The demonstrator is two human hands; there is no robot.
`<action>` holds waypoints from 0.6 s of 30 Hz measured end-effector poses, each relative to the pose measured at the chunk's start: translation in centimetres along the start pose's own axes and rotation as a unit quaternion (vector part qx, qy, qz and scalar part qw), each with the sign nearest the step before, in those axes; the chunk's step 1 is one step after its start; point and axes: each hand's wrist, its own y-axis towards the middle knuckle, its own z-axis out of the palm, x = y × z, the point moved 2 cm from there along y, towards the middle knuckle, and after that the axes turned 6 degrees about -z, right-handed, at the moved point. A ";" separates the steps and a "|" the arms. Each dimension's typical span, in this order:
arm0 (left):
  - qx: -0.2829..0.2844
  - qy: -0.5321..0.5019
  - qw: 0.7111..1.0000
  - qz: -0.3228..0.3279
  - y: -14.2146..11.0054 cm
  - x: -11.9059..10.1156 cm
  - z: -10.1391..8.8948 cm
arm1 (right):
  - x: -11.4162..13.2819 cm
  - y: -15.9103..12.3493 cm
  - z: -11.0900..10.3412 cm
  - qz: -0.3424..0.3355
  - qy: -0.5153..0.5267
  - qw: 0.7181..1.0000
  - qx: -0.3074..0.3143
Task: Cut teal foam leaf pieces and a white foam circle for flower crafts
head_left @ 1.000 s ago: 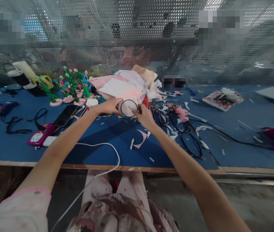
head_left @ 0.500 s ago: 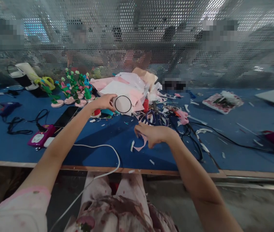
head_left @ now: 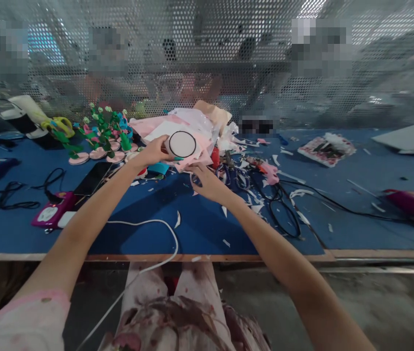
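My left hand [head_left: 156,150] is closed on the side of a round white piece with a black rim [head_left: 182,145], its pale face turned up toward me. Just below and right of it, my right hand [head_left: 207,181] has its fingers bent together by the edge of a pink paper sheet [head_left: 192,160]. A small loop shows at those fingertips, too unclear to name. Behind both hands lies a heap of pink and white wrapping sheets [head_left: 170,124]. A teal piece [head_left: 158,168] sits under my left hand.
Potted artificial flowers [head_left: 109,134] stand at the left, near a phone [head_left: 93,178] and a magenta power box [head_left: 53,209]. A white cable [head_left: 144,223] crosses the front. Paper scraps, a black cord [head_left: 294,219] and a pink glue gun [head_left: 270,173] lie to the right.
My right hand has moved up and left toward the round piece. The pink strip below it is gone from that spot, with scraps now scattered on the table. The view has shifted slightly.
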 end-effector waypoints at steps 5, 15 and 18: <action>-0.024 -0.218 0.976 -0.019 0.0 1.6 3.7 | -1.2 -0.4 -0.4 0.106 -0.070 0.986 -0.107; -0.070 -0.306 0.948 -0.057 -0.7 5.3 7.2 | -5.0 -1.8 -2.4 0.255 -0.125 0.953 -0.101; -0.069 -0.314 0.945 -0.058 -0.8 5.5 7.3 | -4.7 -1.9 -3.8 0.186 -0.072 0.978 -0.055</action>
